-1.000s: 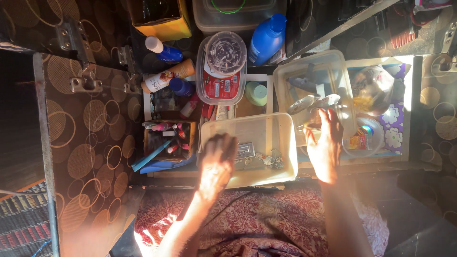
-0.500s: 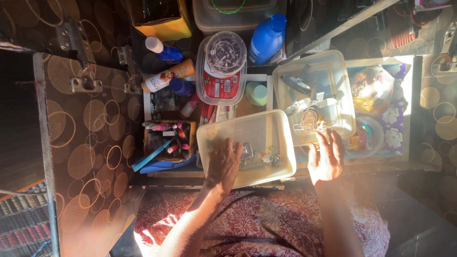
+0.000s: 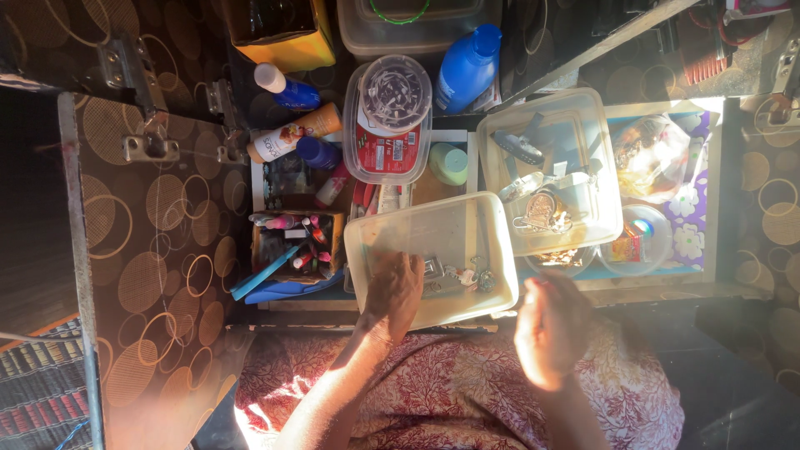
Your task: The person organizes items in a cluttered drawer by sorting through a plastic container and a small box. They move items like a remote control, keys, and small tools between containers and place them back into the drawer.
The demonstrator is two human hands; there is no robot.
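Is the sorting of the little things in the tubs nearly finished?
Probably not yet. Done, it seems: some metal pieces already lie in the far clear tub. In hand: the left hand rests inside the near tub, by the small metal bits there. The right hand hangs over the lap, seemingly empty. Left: those bits, plus the cluttered drawer around the tubs.

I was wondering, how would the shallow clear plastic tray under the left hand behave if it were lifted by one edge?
The tray looks thin-walled, so it would probably feel light and flex somewhat. The small metal bits lying loose inside would likely slide toward the low side. The left hand rests inside it.
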